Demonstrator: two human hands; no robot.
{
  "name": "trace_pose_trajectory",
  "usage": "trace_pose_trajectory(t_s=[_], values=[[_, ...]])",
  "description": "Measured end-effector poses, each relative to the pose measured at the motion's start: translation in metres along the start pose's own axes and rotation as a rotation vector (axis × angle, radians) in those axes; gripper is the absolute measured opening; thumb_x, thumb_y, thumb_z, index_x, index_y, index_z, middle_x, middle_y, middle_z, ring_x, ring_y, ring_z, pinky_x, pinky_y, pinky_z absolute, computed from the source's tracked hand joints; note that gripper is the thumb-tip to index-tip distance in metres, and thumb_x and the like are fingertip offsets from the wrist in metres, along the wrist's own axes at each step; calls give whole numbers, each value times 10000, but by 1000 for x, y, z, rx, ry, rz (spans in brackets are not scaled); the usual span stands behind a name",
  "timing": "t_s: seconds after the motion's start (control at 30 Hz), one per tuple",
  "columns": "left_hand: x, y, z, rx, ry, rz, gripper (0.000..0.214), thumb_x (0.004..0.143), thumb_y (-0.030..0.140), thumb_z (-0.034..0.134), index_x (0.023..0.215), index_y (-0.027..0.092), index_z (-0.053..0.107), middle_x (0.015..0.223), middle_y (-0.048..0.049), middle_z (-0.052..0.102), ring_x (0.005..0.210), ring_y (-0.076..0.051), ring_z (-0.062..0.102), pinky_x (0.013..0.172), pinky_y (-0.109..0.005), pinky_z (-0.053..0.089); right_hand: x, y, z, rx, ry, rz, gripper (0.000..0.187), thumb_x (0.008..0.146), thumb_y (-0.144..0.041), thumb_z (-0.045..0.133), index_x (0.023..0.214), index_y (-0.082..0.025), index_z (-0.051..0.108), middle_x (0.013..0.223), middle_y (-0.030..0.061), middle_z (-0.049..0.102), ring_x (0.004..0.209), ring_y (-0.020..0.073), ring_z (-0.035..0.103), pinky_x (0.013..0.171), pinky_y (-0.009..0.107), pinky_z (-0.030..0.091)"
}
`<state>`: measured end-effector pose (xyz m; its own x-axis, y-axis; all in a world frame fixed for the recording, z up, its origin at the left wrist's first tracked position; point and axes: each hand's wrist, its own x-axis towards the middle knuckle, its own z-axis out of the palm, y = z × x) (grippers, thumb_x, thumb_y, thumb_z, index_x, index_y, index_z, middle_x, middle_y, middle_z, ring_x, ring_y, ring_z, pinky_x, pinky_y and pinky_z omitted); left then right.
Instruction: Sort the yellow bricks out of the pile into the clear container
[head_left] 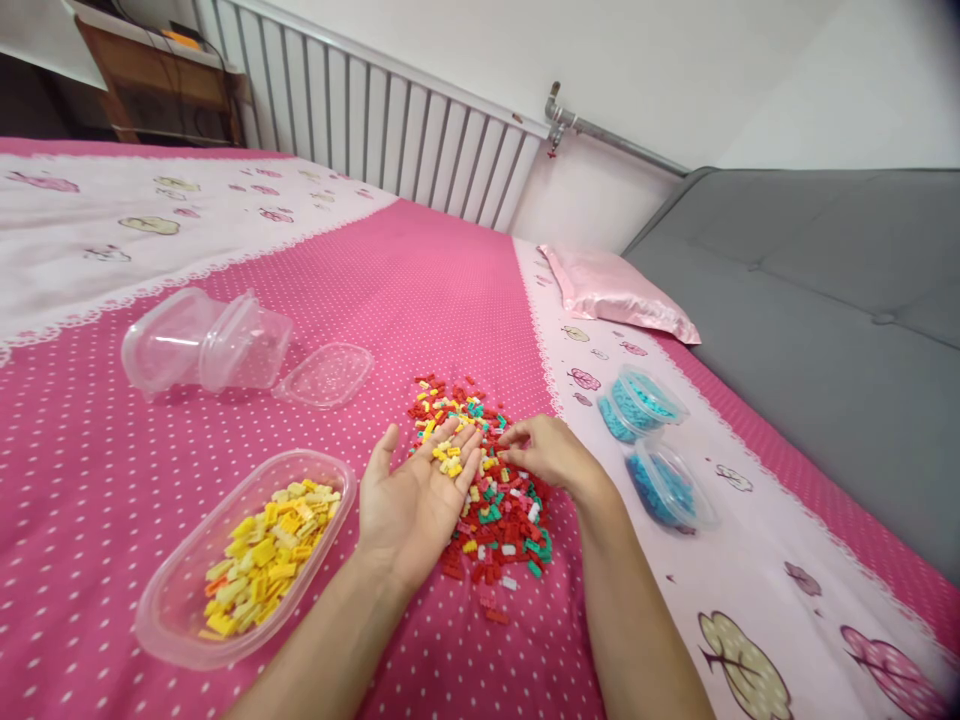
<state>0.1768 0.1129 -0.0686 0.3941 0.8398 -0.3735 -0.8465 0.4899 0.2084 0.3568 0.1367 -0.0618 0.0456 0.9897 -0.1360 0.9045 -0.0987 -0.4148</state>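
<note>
1. The right hand (547,450) reaches over the near-middle of the heap, thumb and forefinger drawn close together, pointing down at the bricks. I cannot tell whether a brick is pinched between them.

2. The left hand (409,510) lies palm up beside it, fingers straight and nearly side by side, thumb spread away. A few yellow bricks (448,458) rest loose on the fingers, with nothing clamped.

3. Under and between both hands is the mixed heap (514,525) of small toy bricks: mostly red, with green, white, pink and yellow among them.

4. The step in hand appears to be picking yellow bricks from the heap and gathering them on the left fingers. Another pick would call for a narrow pinch on one yellow piece, the left hand kept level so nothing slides off.

5. Left of the left forearm stands an open tub (184,570), partly filled with yellow pieces (274,550) and an orange one.

6. Beyond it, clear tubs (169,340) lie on their side, near a flat lid (328,376).

7. Right of the right arm are a blue-brick tub (694,480) and turquoise bricks (645,395) in tubs, all on the bedspread (450,270).
</note>
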Motion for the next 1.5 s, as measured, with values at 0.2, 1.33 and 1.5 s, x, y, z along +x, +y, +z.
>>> trace_pose_trajectory(t_s=[0.2, 1.33, 1.5], values=[[0, 0, 0, 2, 3, 7, 629, 854, 436, 411, 1315, 9, 437, 1239, -250, 563, 1186, -301, 544, 915, -359, 516, 1, -7, 0, -46, -20, 85, 112, 703, -207, 674, 785, -221, 749, 700, 0, 710, 641, 135, 620, 583, 216, 402], [0, 0, -1, -30, -26, 6, 605, 871, 417, 398, 1319, 11, 418, 1222, -258, 567, 1115, -285, 595, 871, -367, 543, -11, -28, -6, 613, 259, -331, 204, 769, -319, 642, 870, -155, 706, 824, 54, 712, 709, 141, 623, 678, 258, 483], [-1, 0, 0, -18, -23, 7, 614, 870, 416, 397, 1320, -1, 411, 1222, -268, 560, 1125, -309, 585, 849, -383, 553, -16, -33, -8, 633, 328, -370, 257, 787, -318, 632, 990, -181, 709, 758, 20, 675, 645, 116, 574, 627, 239, 461]])
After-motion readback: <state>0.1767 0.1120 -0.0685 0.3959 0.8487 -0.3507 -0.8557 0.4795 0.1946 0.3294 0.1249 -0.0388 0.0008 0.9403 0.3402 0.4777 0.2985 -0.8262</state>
